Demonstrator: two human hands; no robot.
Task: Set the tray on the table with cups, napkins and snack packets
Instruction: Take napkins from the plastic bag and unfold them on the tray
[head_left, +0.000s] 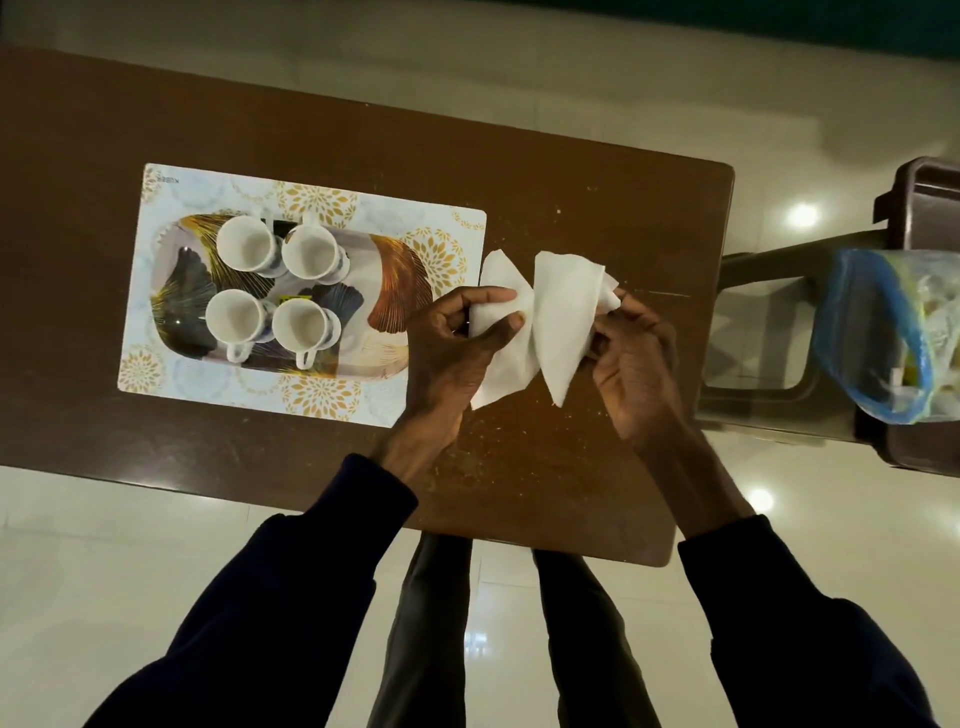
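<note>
A patterned tray with gold and dark leaf designs lies on a white placemat on the brown table. Several white cups stand upright in the tray's left half. Just right of the tray, above the table, my left hand and my right hand both pinch white paper napkins. The napkins are folded into pointed triangular shapes; my left hand holds the left piece, my right hand the right piece. No snack packets can be made out on the tray.
A dark brown plastic stool stands right of the table, with a clear and blue plastic bag of items on it. Pale glossy floor tiles surround the table. My legs are below the table's near edge.
</note>
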